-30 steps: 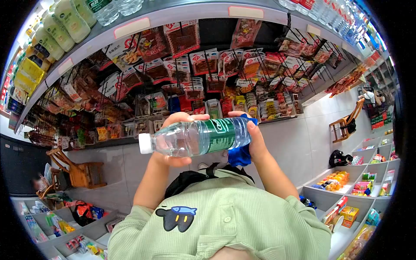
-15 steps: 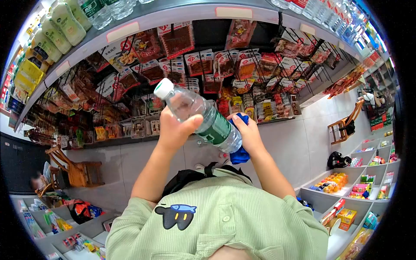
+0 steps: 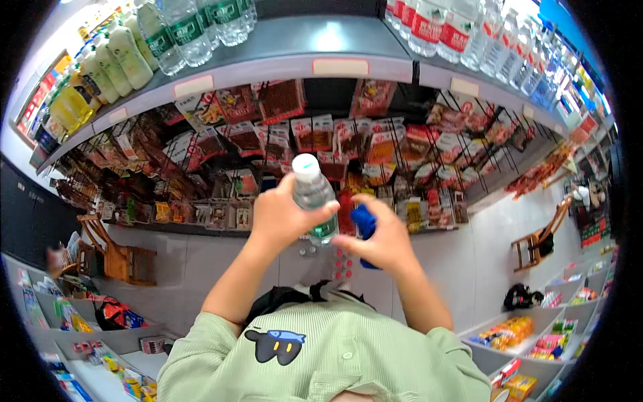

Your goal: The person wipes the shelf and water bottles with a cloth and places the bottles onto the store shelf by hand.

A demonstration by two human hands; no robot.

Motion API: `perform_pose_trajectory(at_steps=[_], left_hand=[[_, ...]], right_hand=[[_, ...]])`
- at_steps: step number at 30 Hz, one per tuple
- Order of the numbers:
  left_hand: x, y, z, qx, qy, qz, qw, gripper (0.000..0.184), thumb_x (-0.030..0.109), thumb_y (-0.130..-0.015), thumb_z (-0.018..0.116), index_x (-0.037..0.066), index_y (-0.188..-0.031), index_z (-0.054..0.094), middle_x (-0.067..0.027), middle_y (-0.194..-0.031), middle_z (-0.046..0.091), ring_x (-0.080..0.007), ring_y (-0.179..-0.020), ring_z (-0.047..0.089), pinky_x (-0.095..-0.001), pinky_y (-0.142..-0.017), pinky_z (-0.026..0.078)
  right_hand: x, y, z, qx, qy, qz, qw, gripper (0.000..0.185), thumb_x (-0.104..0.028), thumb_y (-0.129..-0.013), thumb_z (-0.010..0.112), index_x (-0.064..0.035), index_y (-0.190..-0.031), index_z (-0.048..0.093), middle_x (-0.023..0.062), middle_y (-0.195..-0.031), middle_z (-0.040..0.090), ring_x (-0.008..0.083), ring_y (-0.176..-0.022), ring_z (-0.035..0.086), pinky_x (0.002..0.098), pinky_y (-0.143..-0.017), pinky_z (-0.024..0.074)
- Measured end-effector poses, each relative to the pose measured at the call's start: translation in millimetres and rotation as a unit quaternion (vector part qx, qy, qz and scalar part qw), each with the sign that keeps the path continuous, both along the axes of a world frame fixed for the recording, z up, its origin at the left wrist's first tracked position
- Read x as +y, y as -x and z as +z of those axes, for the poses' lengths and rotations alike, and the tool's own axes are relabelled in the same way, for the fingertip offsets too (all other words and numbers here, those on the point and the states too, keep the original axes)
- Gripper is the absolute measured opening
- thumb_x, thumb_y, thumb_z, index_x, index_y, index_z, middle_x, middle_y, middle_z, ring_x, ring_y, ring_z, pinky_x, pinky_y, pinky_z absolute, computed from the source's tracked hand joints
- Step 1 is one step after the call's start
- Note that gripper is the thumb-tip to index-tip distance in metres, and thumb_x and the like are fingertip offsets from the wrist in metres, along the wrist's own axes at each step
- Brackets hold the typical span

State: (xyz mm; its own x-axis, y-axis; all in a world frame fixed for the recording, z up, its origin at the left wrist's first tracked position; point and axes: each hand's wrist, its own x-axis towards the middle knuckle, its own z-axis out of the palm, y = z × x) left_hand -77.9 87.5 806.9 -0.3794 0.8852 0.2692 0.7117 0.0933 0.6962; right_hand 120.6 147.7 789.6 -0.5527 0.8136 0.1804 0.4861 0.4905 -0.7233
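A clear plastic water bottle (image 3: pixel 312 191) with a white cap and green label stands nearly upright in front of me. My left hand (image 3: pixel 280 216) is closed around it, thumb across its front. Just to the right, my right hand (image 3: pixel 387 236) holds a crumpled blue cloth (image 3: pixel 364 220) in its curled fingers. The thumb of that hand points at the bottle's lower end; whether it touches is unclear. Part of the cloth is hidden behind the hand.
Ahead, a shelf (image 3: pixel 268 63) carries green-labelled bottles (image 3: pixel 187 33) at left and red-labelled bottles (image 3: pixel 429 30) at right. Snack packets (image 3: pixel 311 134) hang below it. Several red-capped bottles (image 3: pixel 343 264) stand on the floor. Wooden chairs (image 3: pixel 120 258) (image 3: pixel 542 234) stand at both sides.
The bottle has swung from a slant to nearly upright and shifted right. My right hand has drawn back from its label with the cloth. The view has tilted up, showing more shelf.
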Motion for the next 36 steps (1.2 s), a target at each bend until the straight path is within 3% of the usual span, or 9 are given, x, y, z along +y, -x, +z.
perform_pose_trajectory(at_steps=[5, 8, 11, 13, 15, 19, 22, 27, 36], left_hand=[[4.6, -31.4, 15.8, 0.072, -0.050, -0.011, 0.996, 0.063, 0.055, -0.063, 0.077, 0.005, -0.098, 0.061, -0.0131, -0.070, 0.067, -0.0287, -0.066, 0.069, -0.0380, -0.058, 0.054], [4.2, -42.6, 28.3, 0.111, -0.075, 0.008, 0.991, 0.065, 0.056, -0.062, 0.077, 0.005, -0.099, 0.060, -0.0124, -0.069, 0.067, -0.0269, -0.064, 0.069, -0.0366, -0.056, 0.054], [0.6, -45.0, 39.3, 0.135, -0.075, 0.019, 0.988, 0.069, 0.055, -0.061, 0.078, 0.004, -0.103, 0.058, -0.0114, -0.075, 0.069, -0.0246, -0.067, 0.070, -0.0349, -0.058, 0.055], [-0.7, -43.8, 46.7, 0.010, -0.140, -0.002, 0.990, 0.073, 0.054, -0.061, 0.079, 0.004, -0.109, 0.055, -0.0104, -0.081, 0.070, -0.0236, -0.071, 0.071, -0.0340, -0.063, 0.056], [-8.7, -40.5, 63.1, -0.004, -0.114, -0.009, 0.993, 0.073, 0.046, -0.062, 0.081, 0.003, -0.114, 0.051, -0.0131, -0.096, 0.070, -0.0230, -0.085, 0.071, -0.0335, -0.073, 0.056], [-8.9, -16.8, 71.2, -0.188, -0.226, -0.116, 0.949, 0.050, 0.018, -0.074, 0.074, 0.000, -0.117, 0.054, -0.0198, -0.129, 0.051, -0.0250, -0.111, 0.059, -0.0343, -0.089, 0.050], [-3.2, 2.6, 80.0, -0.026, -0.248, -0.092, 0.964, 0.052, 0.017, -0.074, 0.072, 0.000, -0.120, 0.053, -0.0191, -0.129, 0.051, -0.0287, -0.117, 0.053, -0.0380, -0.094, 0.045], [14.2, 31.2, 89.7, -0.010, -0.285, -0.132, 0.949, 0.064, 0.024, -0.079, 0.066, -0.003, -0.132, 0.043, -0.0215, -0.131, 0.048, -0.0341, -0.124, 0.045, -0.0422, -0.106, 0.032], [53.4, 125.7, 113.4, -0.037, -0.317, -0.148, 0.936, 0.077, 0.032, -0.083, 0.061, -0.009, -0.139, 0.029, -0.0284, -0.140, 0.037, -0.0385, -0.132, 0.034, -0.0432, -0.111, 0.024]], right_hand=[[11.4, 10.4, -3.9, -0.020, 0.031, 0.052, 0.998, 0.072, -0.041, -0.061, 0.082, -0.0088, -0.119, 0.056, 0.0114, -0.108, 0.059, 0.0299, -0.097, 0.062, 0.0403, -0.080, 0.0504], [25.3, 10.0, -11.8, 0.140, 0.044, 0.121, 0.982, 0.058, -0.020, -0.059, 0.080, -0.0041, -0.111, 0.058, 0.0117, -0.113, 0.059, 0.0285, -0.106, 0.059, 0.0384, -0.091, 0.0463], [34.7, 11.2, -11.1, 0.232, 0.057, 0.152, 0.959, 0.056, -0.016, -0.059, 0.078, -0.0033, -0.110, 0.058, 0.0113, -0.110, 0.059, 0.0268, -0.104, 0.059, 0.0375, -0.091, 0.0454], [42.9, 16.1, -7.3, 0.276, 0.061, 0.159, 0.946, 0.057, -0.013, -0.057, 0.079, -0.0010, -0.109, 0.058, 0.0103, -0.106, 0.060, 0.0236, -0.102, 0.059, 0.0354, -0.091, 0.0445], [50.0, 20.4, 9.8, 0.300, 0.089, 0.165, 0.935, 0.056, -0.014, -0.058, 0.080, -0.0004, -0.108, 0.059, 0.0084, -0.106, 0.060, 0.0208, -0.101, 0.058, 0.0342, -0.091, 0.0442], [54.4, 30.7, 67.3, 0.374, 0.183, 0.179, 0.892, 0.054, -0.006, -0.065, 0.082, 0.0003, -0.113, 0.058, 0.0078, -0.108, 0.065, 0.0152, -0.097, 0.062, 0.0312, -0.090, 0.0473], [64.4, 47.5, 96.2, 0.400, 0.133, 0.179, 0.889, 0.052, -0.007, -0.065, 0.085, 0.0001, -0.110, 0.060, 0.0063, -0.102, 0.067, 0.0127, -0.092, 0.063, 0.0287, -0.085, 0.0494], [72.6, 85.9, 141.1, 0.381, 0.041, 0.168, 0.908, 0.045, -0.007, -0.068, 0.083, -0.0001, -0.107, 0.062, 0.0050, -0.099, 0.068, 0.0105, -0.088, 0.062, 0.0268, -0.080, 0.0496], [98.3, 187.1, 195.9, 0.331, -0.056, 0.168, 0.927, 0.036, -0.017, -0.069, 0.081, -0.0015, -0.100, 0.068, 0.0028, -0.088, 0.070, 0.0058, -0.078, 0.061, 0.0227, -0.071, 0.0490]])
